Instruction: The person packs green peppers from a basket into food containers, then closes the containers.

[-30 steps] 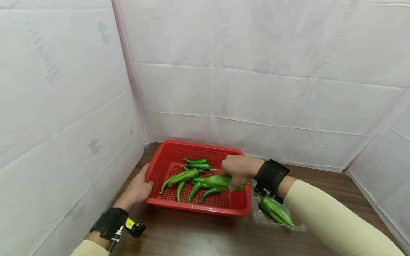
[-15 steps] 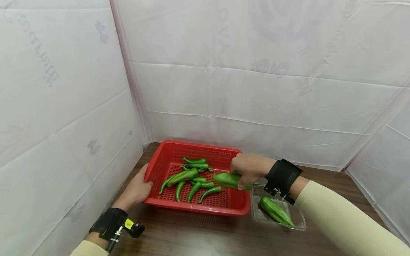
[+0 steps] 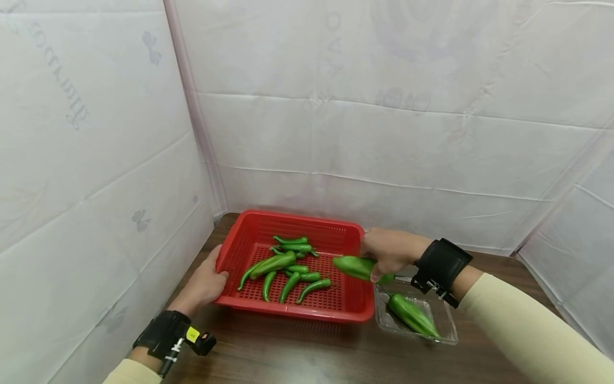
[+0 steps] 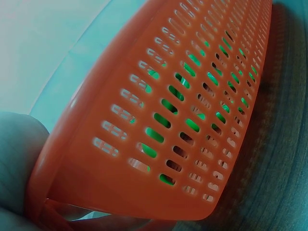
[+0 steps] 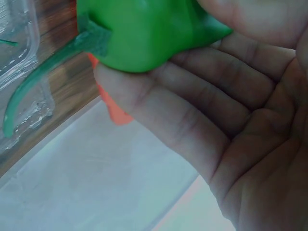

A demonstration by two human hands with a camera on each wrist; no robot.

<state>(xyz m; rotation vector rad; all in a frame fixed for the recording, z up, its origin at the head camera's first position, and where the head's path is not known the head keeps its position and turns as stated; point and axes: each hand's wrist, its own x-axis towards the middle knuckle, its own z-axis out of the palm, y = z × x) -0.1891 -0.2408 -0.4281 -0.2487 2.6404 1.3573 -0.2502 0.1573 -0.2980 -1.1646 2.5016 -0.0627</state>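
My right hand (image 3: 386,252) grips a large green pepper (image 3: 356,266) by its stem end, above the right rim of the red basket (image 3: 249,226). In the right wrist view the pepper (image 5: 144,29) lies between thumb and fingers (image 5: 192,115), its stem curling left. My left hand (image 3: 203,282) holds the basket's left rim; the left wrist view shows the slotted basket wall (image 4: 159,144) close up. Several green peppers (image 3: 283,266) lie in the basket. Another large pepper (image 3: 412,316) lies in a clear plastic tray (image 3: 446,320) just right of the basket.
Basket and tray stand on a dark wooden table (image 3: 297,352). White fabric walls (image 3: 384,133) close in the left, back and right sides. A pink strip (image 3: 192,106) runs down the back-left corner.
My right hand has carried the large pepper rightward, from over the basket's middle to its right rim, nearer the clear tray. The left hand has stayed on the basket.
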